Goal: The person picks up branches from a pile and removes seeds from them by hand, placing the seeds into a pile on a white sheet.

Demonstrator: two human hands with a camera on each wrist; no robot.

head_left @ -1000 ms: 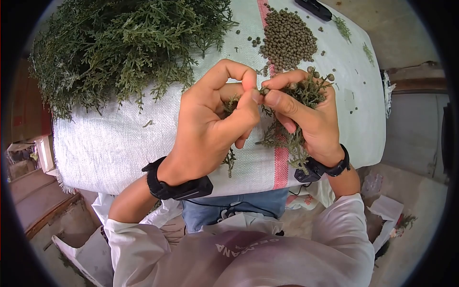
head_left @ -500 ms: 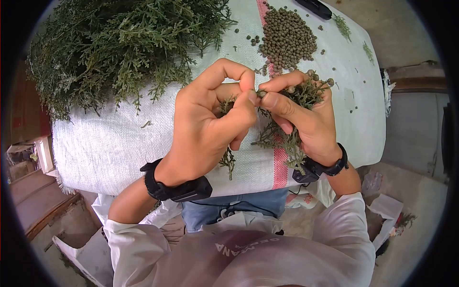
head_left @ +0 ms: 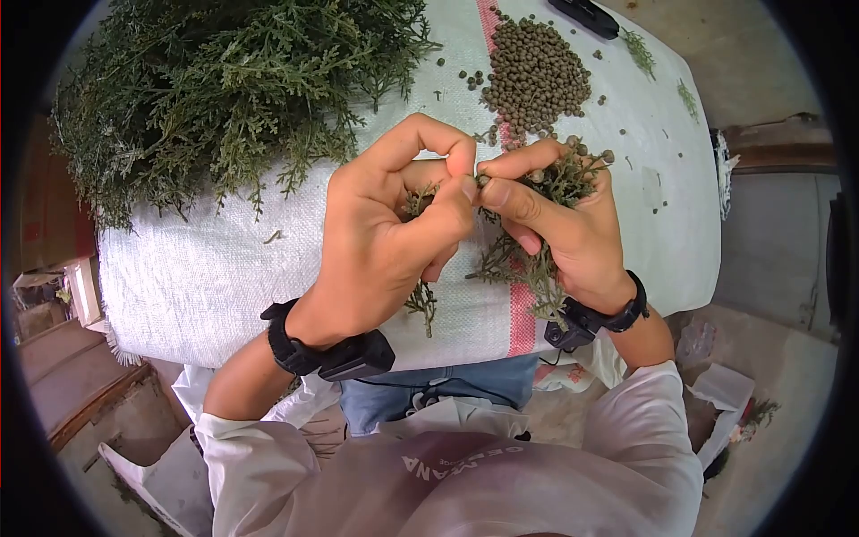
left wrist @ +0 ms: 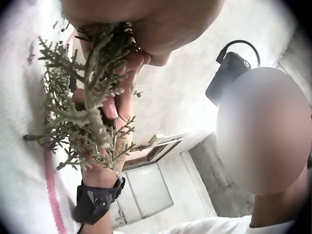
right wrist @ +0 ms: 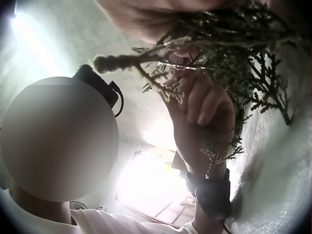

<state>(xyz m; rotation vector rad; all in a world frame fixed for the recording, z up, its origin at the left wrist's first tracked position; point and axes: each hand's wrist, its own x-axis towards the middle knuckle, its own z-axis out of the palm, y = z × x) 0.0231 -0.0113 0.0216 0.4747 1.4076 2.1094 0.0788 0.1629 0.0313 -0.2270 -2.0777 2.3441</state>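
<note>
While left grip [head_left: 380, 224] and right grip [head_left: 586, 242] pinch sprigs [head_left: 569, 182], branch heap [head_left: 242, 89], cone pile [head_left: 535, 79] beyond

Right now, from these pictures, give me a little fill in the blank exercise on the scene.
The heap of branches lies to the ____ of the pile of balls.
The sprig bearing several balls is in the person's ____.
The left wrist strap is ____.
The jeans are ____.
Missing words: left; right hand; black; blue.

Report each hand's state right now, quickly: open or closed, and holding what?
Left hand: closed, holding a leafy sprig.
Right hand: closed, holding cone-bearing sprigs.
</note>
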